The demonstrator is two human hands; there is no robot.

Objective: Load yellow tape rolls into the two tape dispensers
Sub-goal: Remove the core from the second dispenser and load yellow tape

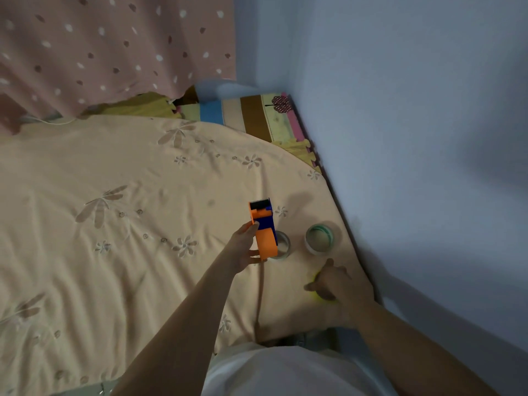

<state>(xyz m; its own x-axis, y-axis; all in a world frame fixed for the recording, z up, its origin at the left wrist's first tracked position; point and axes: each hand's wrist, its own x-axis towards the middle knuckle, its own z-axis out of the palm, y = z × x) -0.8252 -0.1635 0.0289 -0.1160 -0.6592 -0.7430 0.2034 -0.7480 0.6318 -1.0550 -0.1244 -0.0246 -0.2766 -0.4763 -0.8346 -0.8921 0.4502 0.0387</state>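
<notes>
My left hand (245, 248) grips an orange and blue tape dispenser (264, 230), held just above the peach bedsheet with its cutter end pointing away from me. My right hand (333, 281) rests on the sheet to the right, fingers curled over a yellow tape roll (320, 295) that is mostly hidden under the hand. A pale tape roll (284, 244) lies partly behind the dispenser. Another roll with a greenish inner ring (319, 239) lies flat further right. Only one dispenser is in view.
The peach floral bedsheet (128, 224) covers the bed. A blue-grey wall (414, 138) runs close along the right side. A pink dotted curtain (114, 47) hangs at the back, with striped bedding (251, 115) and a foam mat edge in the far corner.
</notes>
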